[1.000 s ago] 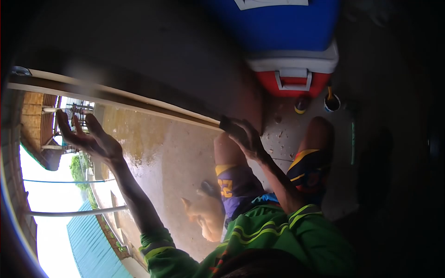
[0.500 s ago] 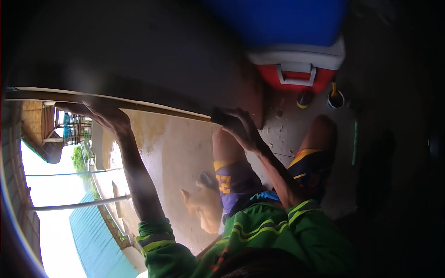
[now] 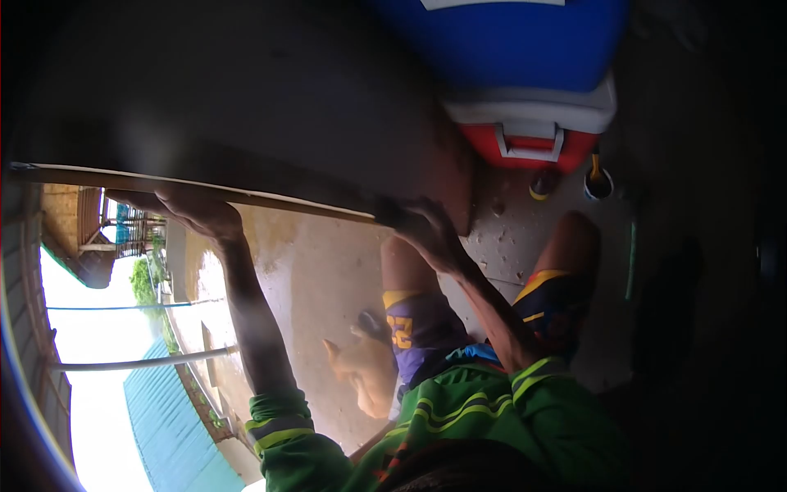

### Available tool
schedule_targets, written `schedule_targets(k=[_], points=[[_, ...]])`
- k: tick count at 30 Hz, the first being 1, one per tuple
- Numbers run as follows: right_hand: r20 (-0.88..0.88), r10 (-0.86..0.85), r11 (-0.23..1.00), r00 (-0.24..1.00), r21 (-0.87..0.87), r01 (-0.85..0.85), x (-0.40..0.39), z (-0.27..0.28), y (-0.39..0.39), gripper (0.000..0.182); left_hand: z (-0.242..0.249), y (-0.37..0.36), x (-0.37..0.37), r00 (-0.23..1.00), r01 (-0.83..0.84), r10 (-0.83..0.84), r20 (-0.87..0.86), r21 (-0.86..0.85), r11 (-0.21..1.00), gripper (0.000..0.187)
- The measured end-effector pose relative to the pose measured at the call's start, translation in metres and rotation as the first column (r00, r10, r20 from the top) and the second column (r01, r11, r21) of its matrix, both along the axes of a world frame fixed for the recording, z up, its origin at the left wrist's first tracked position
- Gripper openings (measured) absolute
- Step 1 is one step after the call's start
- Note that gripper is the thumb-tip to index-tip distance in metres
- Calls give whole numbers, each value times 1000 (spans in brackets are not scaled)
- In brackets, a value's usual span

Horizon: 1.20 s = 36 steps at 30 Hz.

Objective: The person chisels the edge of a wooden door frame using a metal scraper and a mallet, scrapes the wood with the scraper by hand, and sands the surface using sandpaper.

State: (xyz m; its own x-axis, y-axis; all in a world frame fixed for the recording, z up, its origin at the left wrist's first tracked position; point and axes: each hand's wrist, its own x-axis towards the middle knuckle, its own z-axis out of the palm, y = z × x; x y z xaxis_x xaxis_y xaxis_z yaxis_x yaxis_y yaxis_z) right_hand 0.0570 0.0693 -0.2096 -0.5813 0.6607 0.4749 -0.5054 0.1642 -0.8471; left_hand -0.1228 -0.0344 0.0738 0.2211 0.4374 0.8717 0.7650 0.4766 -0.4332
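A large dark flat board (image 3: 270,115) fills the upper left, its long pale wooden edge (image 3: 246,195) running across toward the middle. My left hand (image 3: 201,216) lies against the underside of this edge, fingers stretched out flat toward the left. At the near end of the edge is my right hand (image 3: 430,238), its fingers bent and drawn together. Something dark shows at those fingertips, but shadow hides what it is.
A red cooler (image 3: 529,148) with a white lid and a blue box (image 3: 525,41) above it stand ahead. By them are a small pot with a brush (image 3: 598,184) and a dark container (image 3: 541,185). A tan dog (image 3: 365,373) lies on the floor to my left.
The board edge, cooler and pot sit slightly lower in view. Both hands have shifted slightly down and right in the picture, still at the board edge.
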Motion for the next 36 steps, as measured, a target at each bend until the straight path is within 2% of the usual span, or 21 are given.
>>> schedule_targets(k=[1, 2, 3, 5, 8, 11, 14, 18, 21, 22, 23, 26, 27, 29, 30, 31, 32, 33, 34, 35, 36], points=[[0, -32, 999, 999, 26, 32, -3, 6, 1, 33, -2, -6, -5, 999, 26, -28, -40, -32, 999, 53], [-7, -63, 996, 998, 56, 64, -6, 10, 2, 33, -5, 3, 9, 995, 15, -21, 97, 61, 998, 55], [-10, -49, 996, 999, 69, 49, -4, 7, 0, 35, -4, 0, 7, 996, -29, 24, 88, 53, 998, 55], [-22, -29, 994, 999, 109, 31, 4, 4, 3, 39, -4, -3, 0, 992, -108, 104, 66, 52, 993, 56], [-54, 22, 998, 998, 67, -19, 0, 6, 2, 41, -2, 5, 2, 992, -99, 101, -80, 34, 995, 56], [-20, -97, 974, 995, 202, 99, 5, 43, 8, 37, -8, -3, 4, 995, -93, 92, 24, 33, 995, 59], [21, 64, 988, 998, 141, -66, 15, 38, 10, 35, -4, -1, 4, 985, -118, 104, 139, 92, 989, 61], [30, 41, 993, 999, 114, -44, 0, 25, 0, 38, -5, -5, -6, 994, -106, 102, 48, 76, 991, 63], [61, 61, 994, 996, 82, -66, -1, 40, 5, 44, -4, 4, 7, 989, -121, 107, 105, 128, 984, 65], [62, 81, 995, 995, 54, -85, 11, 43, 3, 43, -2, 10, 18, 968, -142, 100, 229, 175, 974, 65], [67, 102, 994, 993, 25, -104, 18, 44, 3, 43, -1, 9, 15, 979, -137, 110, 172, 152, 979, 65], [-41, 18, 989, 999, 150, -12, -2, 43, -2, 41, -9, 0, 5, 989, -134, 129, 75, 61, 989, 68], [-25, -19, 978, 1000, 207, 24, 0, 45, -1, 41, -10, 0, 2, 989, -138, 135, 65, 52, 989, 68], [-19, -104, 940, 994, 325, 104, 0, 56, 3, 40, -5, -1, 6, 981, -123, 110, 163, 70, 990, 69], [-12, -29, 997, 999, 68, 30, 4, 49, -1, 38, -2, 3, 22, 960, -100, 69, 272, 102, 990, 70], [-19, 44, 979, 999, -199, -47, 16, 28, -13, 39, 1, 6, 42, 923, -78, 23, 385, 128, 989, 70], [135, 229, 898, 964, -411, -156, 40, 36, -1, 44, 5, 6, 63, 954, -143, 135, 267, 12, 990, 71], [250, 417, 765, 874, -615, -190, 64, 44, 12, 54, 2, 12, 84, 990, -74, 79, 120, -46, 996, 71], [341, 299, 822, 891, -567, -58, 72, 27, 8, 56, -23, 9, 93, 993, -90, 100, 70, -138, 986, 67], [424, 222, 841, 878, -539, 48, 78, 15, 2, 56, -45, 10, 103, 989, -103, 135, 61, -368, 924, 64], [503, 148, 849, 851, -507, 152, 85, 4, -4, 56, -66, 10, 114, 985, -89, 158, 70, -580, 810, 62]])
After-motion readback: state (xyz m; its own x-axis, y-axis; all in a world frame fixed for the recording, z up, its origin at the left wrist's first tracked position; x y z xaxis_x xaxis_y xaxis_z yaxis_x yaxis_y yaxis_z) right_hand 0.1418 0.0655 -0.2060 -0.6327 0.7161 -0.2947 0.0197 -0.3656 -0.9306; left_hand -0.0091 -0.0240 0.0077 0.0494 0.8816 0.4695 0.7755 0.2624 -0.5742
